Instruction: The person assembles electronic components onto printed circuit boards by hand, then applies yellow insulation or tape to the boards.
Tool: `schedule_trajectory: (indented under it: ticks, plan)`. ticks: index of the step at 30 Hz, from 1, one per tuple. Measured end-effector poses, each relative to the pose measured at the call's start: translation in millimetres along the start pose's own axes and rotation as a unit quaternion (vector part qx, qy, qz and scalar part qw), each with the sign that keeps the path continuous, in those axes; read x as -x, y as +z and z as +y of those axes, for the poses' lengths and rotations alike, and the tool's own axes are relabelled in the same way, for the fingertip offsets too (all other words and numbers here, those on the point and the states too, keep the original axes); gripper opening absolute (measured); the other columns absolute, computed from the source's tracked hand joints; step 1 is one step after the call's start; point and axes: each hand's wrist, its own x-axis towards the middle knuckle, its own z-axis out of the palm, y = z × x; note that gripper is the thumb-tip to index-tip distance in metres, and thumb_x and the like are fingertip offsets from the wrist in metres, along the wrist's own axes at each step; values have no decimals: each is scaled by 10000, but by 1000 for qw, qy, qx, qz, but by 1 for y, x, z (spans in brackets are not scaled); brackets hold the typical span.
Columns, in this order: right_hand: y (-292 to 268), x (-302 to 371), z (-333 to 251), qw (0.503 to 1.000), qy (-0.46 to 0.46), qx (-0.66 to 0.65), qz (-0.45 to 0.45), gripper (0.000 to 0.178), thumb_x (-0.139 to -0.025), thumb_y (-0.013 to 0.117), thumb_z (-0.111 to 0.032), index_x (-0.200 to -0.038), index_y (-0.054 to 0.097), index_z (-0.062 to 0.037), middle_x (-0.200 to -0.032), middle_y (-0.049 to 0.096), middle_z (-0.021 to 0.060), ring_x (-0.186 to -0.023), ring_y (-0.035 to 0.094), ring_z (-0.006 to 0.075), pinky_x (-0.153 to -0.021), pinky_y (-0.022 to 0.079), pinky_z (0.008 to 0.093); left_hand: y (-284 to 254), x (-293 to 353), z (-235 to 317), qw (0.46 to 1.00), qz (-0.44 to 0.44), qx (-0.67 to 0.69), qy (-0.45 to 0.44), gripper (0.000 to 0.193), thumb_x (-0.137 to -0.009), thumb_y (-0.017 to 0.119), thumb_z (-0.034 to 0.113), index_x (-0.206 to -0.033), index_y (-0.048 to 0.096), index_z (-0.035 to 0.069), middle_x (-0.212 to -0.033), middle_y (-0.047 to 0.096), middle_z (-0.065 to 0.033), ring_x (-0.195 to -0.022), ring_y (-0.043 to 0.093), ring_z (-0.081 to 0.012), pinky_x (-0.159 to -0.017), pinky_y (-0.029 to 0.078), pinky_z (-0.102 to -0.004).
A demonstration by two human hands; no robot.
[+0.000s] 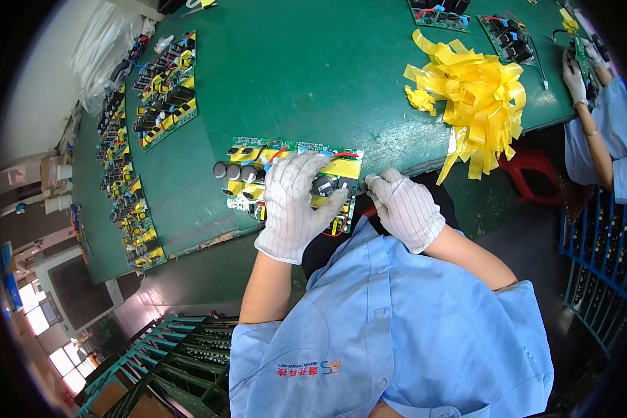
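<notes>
We had our left hand (296,202) spread wide over the circuit board (249,172); right hand (405,209) curled, couldn't tell on what. Probably partway: yellow strips (486,104) sat piled, yellow tape (343,167) was left on board

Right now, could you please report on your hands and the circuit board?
Left hand over circuit board; right hand close beside it; yellow strips heaped apart.
</notes>
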Motion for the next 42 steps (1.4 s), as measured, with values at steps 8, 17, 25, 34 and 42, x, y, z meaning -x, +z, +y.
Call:
schedule_trajectory:
  ticks: [8,17,25,34,42]
  plan:
    - [1,1,-7,999,14,28,-7,186,-877,619,-111,-1057,638,-69,-867,578,103,-746,629,303,-576,493,409,1,-50,-24,996,-55,69,-5,361,-812,546,-43,-1155,647,3,-1194,654,-192,-1139,613,-351,-997,481,-405]
    - [2,-1,0,1000,-7,12,-5,189,-873,624,-118,-1055,637,-67,-865,574,100,-740,626,304,-574,491,415,6,-54,-28,989,-79,116,-41,344,-828,556,-22,-1155,654,18,-1181,662,-165,-1120,616,-340,-997,473,-403]
    - [0,-14,-11,991,31,120,-46,381,-806,612,-113,-1180,552,-69,-884,560,101,-744,641,239,-551,533,392,7,-53,-30,992,-57,115,-16,333,-829,555,-25,-1142,659,22,-1168,664,-163,-1119,612,-347,-996,473,-405]
    - [-34,-54,7,944,-154,190,-223,566,-853,546,-104,-1414,475,-102,-943,592,170,-757,669,312,-609,550,453,6,-36,-34,924,184,322,-91,435,-846,455,-84,-1255,588,-14,-1282,581,-193,-1175,589,-347,-1022,466,-422]
    - [-45,-57,17,960,-115,76,-242,456,-886,508,-95,-1339,557,-105,-956,603,203,-765,655,369,-660,529,478,-8,8,-40,951,294,1,-101,293,-851,545,-70,-1111,649,17,-1191,604,-160,-1211,536,-352,-1035,419,-472]
